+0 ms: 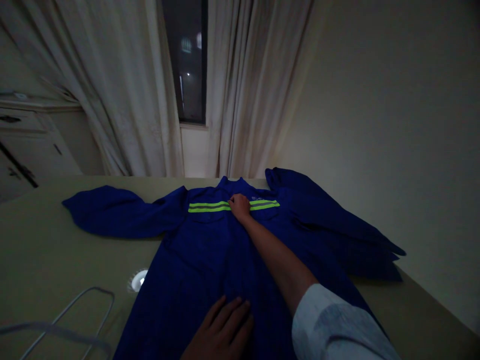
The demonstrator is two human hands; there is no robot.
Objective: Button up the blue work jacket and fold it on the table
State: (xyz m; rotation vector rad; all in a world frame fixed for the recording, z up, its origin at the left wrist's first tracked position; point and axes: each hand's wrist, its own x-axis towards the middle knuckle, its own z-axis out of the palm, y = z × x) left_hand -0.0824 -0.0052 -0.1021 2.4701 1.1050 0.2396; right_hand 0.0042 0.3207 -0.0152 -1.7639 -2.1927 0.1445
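Observation:
A blue work jacket (202, 255) with yellow-green reflective stripes (209, 206) across its chest lies spread on the table, collar at the far end. One sleeve (123, 212) stretches out to the left; the other (330, 215) lies to the right beside the wall. My right hand (240, 206) is closed at the middle of the chest stripe, fingers pinched on the jacket's front; whether a zip pull is between them is hidden. Lower down, my left hand (223, 330) rests flat on the jacket, fingers extended.
A bent wire (80, 300), perhaps a clothes hanger, is on the table (30, 250) at lower left. A bright round spot (138, 280) shows beside the jacket. Curtains (127, 90) and a dark window stand behind, a wall (393, 125) right, a cabinet (33, 135) left.

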